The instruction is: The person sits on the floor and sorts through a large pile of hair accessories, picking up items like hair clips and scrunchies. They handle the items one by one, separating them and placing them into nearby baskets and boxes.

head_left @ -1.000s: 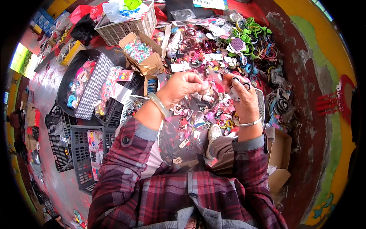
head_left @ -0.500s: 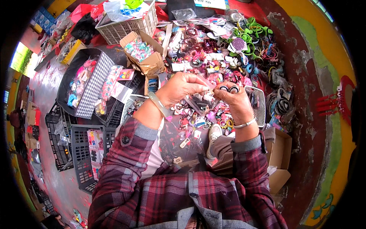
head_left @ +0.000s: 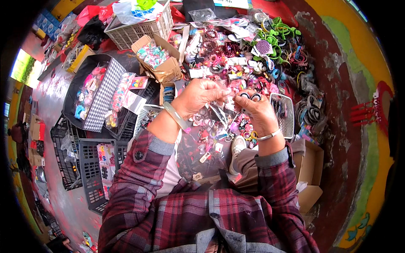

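Note:
Both my hands are raised close together over a heap of small hair accessories (head_left: pixel 217 139). My left hand (head_left: pixel 198 99), with a pale bangle at the wrist, pinches a piece of clear plastic (head_left: pixel 218 114) that hangs below the fingers. Its fingertips almost meet those of my right hand (head_left: pixel 259 111), which is closed. Two dark-rimmed rings, apparently the handles of small scissors (head_left: pixel 250 97), show at the right hand's fingers; the blades are hidden. A small pale bit, too small to name, lies between the fingertips.
White baskets (head_left: pixel 282 114) flank the heap. To the left stand a cardboard box of packets (head_left: pixel 158 71), a checked case (head_left: pixel 103 90) and black crates (head_left: pixel 90 160). Green headbands (head_left: pixel 278 31) lie at the far right. My shoe (head_left: pixel 238 147) and an open carton (head_left: pixel 310 173) are nearer.
My left fingers have shifted slightly and curled in closer to the right fingertips. The hanging plastic has swung right and spread out. The right hand and its rings have turned a little.

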Action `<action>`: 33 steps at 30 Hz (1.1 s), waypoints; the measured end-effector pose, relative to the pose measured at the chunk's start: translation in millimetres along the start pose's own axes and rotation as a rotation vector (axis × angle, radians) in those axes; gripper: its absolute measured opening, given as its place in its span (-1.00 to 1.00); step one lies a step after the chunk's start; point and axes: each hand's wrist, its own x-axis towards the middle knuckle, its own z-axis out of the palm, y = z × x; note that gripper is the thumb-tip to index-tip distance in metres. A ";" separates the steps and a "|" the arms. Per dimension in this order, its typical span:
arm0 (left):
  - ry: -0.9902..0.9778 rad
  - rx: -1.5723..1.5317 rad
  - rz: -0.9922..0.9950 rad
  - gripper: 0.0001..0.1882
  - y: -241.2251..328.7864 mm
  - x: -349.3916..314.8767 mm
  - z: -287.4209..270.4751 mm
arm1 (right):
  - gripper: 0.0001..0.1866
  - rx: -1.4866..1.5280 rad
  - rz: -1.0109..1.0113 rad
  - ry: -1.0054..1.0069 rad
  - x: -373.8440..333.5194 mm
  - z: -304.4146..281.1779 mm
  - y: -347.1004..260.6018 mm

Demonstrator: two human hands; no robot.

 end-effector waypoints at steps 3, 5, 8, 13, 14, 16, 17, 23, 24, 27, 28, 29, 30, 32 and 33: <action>0.015 0.030 -0.031 -0.75 -1.2 0.2 -1.8 | -0.85 -0.006 -0.006 -0.007 1.1 -1.4 1.4; 0.031 0.042 -0.027 -0.75 -3.4 0.6 -2.4 | -0.86 -0.013 -0.012 -0.012 1.2 -2.1 1.9; 0.050 0.063 0.048 -0.78 -3.8 0.4 -0.4 | -0.87 -0.044 -0.047 0.023 0.8 -1.8 1.5; 0.322 0.695 0.464 -0.84 3.5 -4.7 3.0 | -0.89 -0.197 -0.122 0.254 3.2 -9.2 -2.7; 0.335 0.779 0.526 -0.86 3.9 -4.3 2.5 | -0.90 -0.173 -0.120 0.245 3.1 -8.5 -2.8; 0.360 0.948 0.651 -0.89 4.9 -3.9 0.7 | -0.90 -0.126 -0.114 0.227 1.3 -5.1 -3.1; 0.358 0.926 0.651 -0.90 4.9 -3.9 1.9 | -0.90 -0.204 -0.197 0.233 -0.9 -4.3 -2.9; 0.275 0.818 0.604 -0.92 -2.0 -2.0 5.3 | -0.83 -0.614 -0.602 0.164 2.7 5.4 -4.1; 0.251 0.839 0.620 -0.92 2.0 -2.7 8.4 | -0.82 -0.653 -0.607 0.131 3.4 4.3 -1.8; 0.227 0.830 0.582 -0.92 2.3 -3.1 10.1 | -0.85 -0.577 -0.573 0.055 7.3 -2.9 5.4; 0.228 0.814 0.555 -0.91 1.1 -3.2 9.8 | -0.86 -0.570 -0.570 0.047 7.1 -3.3 5.5; 0.210 0.750 0.488 -0.92 -0.5 -3.3 9.2 | -0.87 -0.553 -0.503 0.055 6.2 -3.9 5.4; 0.193 0.686 0.422 -0.93 -2.3 -3.3 8.5 | -0.89 -0.535 -0.437 0.062 4.5 -4.5 5.1; 0.162 0.542 0.278 -0.92 -3.4 -3.2 7.6 | -0.91 -0.489 -0.338 0.059 1.7 -3.1 4.3; 0.149 0.462 0.200 -0.91 -3.4 -2.6 7.0 | -0.92 -0.461 -0.306 0.047 0.5 -1.0 3.4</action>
